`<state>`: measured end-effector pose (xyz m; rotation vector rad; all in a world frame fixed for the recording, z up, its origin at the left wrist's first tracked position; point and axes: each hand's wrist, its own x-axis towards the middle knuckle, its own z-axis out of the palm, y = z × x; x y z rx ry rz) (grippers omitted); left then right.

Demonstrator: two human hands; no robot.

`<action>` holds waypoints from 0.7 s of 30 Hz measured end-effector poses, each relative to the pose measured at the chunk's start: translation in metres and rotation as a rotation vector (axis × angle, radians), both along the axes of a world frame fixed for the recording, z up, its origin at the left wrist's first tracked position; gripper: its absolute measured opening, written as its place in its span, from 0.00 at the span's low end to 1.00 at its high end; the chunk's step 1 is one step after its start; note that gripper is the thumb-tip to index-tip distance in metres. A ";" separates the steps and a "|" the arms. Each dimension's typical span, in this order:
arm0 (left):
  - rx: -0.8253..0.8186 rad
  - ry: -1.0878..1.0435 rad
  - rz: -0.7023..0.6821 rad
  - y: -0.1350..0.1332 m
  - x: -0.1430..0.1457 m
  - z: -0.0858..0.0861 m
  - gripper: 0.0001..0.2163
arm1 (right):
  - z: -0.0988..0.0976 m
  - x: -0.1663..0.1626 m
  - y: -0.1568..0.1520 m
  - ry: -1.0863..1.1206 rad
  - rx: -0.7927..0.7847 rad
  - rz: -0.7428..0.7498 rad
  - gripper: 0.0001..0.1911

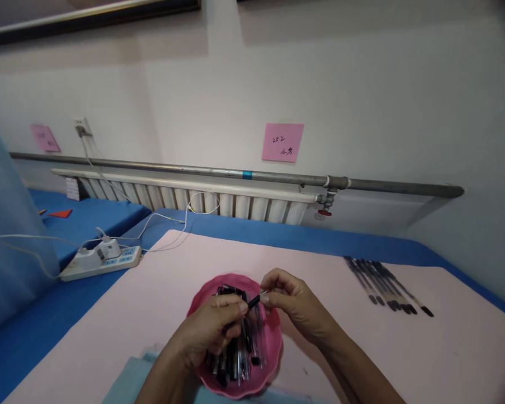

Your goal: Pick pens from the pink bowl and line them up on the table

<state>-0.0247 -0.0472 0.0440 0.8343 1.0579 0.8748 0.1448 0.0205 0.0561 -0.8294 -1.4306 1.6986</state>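
Note:
Over the pink scalloped bowl (273,359), my left hand (216,322) pinches a short black pen part (253,302) between thumb and fingers. My right hand (294,297) is closed at the other end of this part, its thumb and fingertips around a small silvery tip (264,292). Whether the tip and the black part are joined cannot be made out. Beneath both hands the bowl holds many loose pen parts (239,359), clear tubes and black pieces, partly covered by my left hand.
Several black-capped pens (381,286) lie in a row on the pink sheet (320,275) at the right. A light blue cloth (128,376) is under the bowl's near side. A power strip (105,264) with white cables sits at left, and a radiator (206,196) runs along the wall.

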 end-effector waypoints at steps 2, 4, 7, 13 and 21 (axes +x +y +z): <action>0.042 0.018 0.022 0.000 0.002 0.000 0.15 | -0.002 0.000 0.001 0.033 -0.056 0.017 0.06; 0.093 0.023 0.048 0.001 0.005 0.001 0.15 | -0.004 -0.002 0.001 0.105 -0.134 0.040 0.07; 0.128 0.030 0.062 0.002 0.010 0.004 0.16 | -0.008 -0.006 -0.001 0.186 -0.239 0.016 0.10; 0.071 0.054 0.139 0.002 0.014 0.007 0.19 | -0.009 -0.017 -0.008 0.241 -0.259 -0.072 0.12; 0.078 -0.002 0.147 0.002 0.017 0.004 0.17 | -0.014 -0.022 -0.007 0.363 -0.273 -0.086 0.09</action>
